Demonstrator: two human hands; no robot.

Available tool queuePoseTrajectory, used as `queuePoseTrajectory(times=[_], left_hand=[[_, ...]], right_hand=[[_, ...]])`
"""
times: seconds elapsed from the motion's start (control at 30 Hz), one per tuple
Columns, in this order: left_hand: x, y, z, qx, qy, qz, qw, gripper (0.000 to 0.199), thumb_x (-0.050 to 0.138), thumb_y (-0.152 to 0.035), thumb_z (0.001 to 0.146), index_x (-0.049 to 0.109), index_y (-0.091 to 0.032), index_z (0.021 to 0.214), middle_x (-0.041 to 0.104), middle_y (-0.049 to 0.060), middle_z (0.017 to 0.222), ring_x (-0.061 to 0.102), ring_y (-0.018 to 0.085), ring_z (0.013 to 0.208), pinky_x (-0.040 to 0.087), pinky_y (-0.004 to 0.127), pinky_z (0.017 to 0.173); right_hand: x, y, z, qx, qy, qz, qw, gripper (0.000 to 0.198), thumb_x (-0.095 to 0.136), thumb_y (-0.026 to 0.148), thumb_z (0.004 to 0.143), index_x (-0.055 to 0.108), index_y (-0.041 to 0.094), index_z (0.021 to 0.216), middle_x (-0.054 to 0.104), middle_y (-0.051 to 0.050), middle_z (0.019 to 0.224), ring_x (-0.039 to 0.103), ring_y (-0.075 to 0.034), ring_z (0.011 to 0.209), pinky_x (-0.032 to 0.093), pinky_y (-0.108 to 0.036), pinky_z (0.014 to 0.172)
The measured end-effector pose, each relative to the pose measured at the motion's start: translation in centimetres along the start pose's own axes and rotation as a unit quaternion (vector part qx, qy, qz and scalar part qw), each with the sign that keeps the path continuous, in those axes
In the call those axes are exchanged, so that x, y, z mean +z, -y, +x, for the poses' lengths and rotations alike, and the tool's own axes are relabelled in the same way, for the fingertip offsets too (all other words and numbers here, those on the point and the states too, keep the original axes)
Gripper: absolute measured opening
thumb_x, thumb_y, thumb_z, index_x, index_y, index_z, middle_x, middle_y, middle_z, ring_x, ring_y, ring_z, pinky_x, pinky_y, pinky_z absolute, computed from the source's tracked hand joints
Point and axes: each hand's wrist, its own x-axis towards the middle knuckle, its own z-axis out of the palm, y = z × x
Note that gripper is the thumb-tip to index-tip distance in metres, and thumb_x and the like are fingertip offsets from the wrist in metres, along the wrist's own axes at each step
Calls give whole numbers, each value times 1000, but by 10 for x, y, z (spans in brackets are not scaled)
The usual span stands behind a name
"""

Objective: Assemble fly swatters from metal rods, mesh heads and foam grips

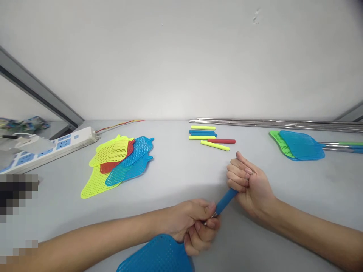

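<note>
In the head view, my left hand is closed around the thin metal rod of a blue fly swatter. The swatter's perforated head hangs below that hand, cut off by the bottom edge. Just past my left fingers, a blue handle sits on the rod and slants up to the right. My right hand is wrapped in a fist around the handle's upper end, which the fingers hide. Several loose yellow, blue and red handles lie beyond my hands.
Perforated swatter heads in yellow, red and blue overlap at left. Swatters with rods attached lie at right. Thin metal rods run along the back wall. A power strip with a plugged-in adapter stands on the far left.
</note>
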Motion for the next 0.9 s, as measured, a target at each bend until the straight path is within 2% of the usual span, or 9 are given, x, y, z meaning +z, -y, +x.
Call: queuePoseTrajectory(times=[0.17, 0.3, 0.47, 0.7, 0.9], left_hand=[[1, -2, 2, -17, 0, 5, 1000, 36, 22, -40, 85, 36, -18, 60, 12, -6, 47, 2, 8, 39, 0, 19, 33], [1, -4, 3, -10, 11, 23, 1000, 35, 23, -41, 85, 36, -19, 60, 11, -6, 46, 0, 8, 40, -2, 21, 34], [1, -1, 2, 25, 47, 24, 998, 28, 24, -34, 85, 46, -19, 74, 14, -6, 42, 2, 9, 36, 0, 23, 33], [-15, -1, 6, 69, 46, 53, 995, 47, 19, -44, 85, 53, -12, 88, 26, -5, 39, 12, 9, 29, 2, 22, 28], [-16, -3, 4, 90, 26, 65, 993, 25, 43, -34, 81, 52, -13, 91, 30, -5, 45, 17, 7, 31, 5, 21, 30]], right_hand=[[0, -1, -1, 9, -2, 11, 1000, 43, 49, 26, 78, 20, 18, 48, 16, 9, 40, 13, -3, 31, 13, -17, 27], [7, 5, -1, 44, 22, 1, 999, 41, 47, 25, 79, 23, 18, 47, 16, 8, 41, 13, -4, 31, 15, -17, 28], [11, 9, -4, 78, 61, -23, 995, 39, 48, 24, 79, 26, 18, 48, 18, 8, 43, 14, -4, 33, 20, -18, 29], [-8, 3, 9, 80, 126, -21, 989, 35, 47, 25, 78, 31, 18, 48, 21, 6, 45, 25, -5, 35, 33, -20, 36], [-27, 1, 21, 100, 99, 13, 990, 36, 49, 19, 74, 28, 20, 45, 22, 6, 41, 29, -7, 34, 36, -23, 37]])
